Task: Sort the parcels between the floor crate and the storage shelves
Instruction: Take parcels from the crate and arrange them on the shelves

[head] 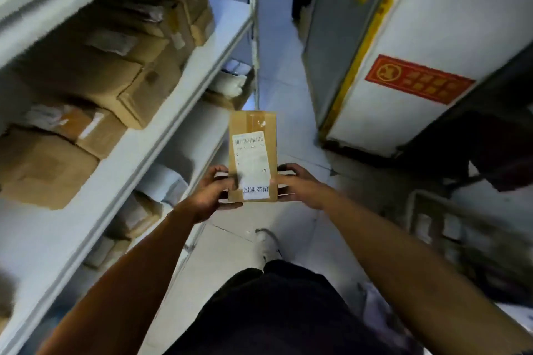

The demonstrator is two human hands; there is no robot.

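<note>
I hold a small brown cardboard parcel [253, 124] with a white shipping label in front of me, above the aisle floor. My left hand [212, 194] grips its near left edge and my right hand [300, 187] grips its near right edge. The white storage shelves [161, 135] run along the left, loaded with several brown boxes [86, 78] and white bags. The floor crate [450, 228] sits low at the right, blurred, with parcels inside it.
A white cabinet [432, 23] with a yellow strip and a red sticker stands on the right of the narrow tiled aisle [277, 46]. A dark object [496, 153] lies beside it. My leg and white shoe [266, 245] are below the parcel.
</note>
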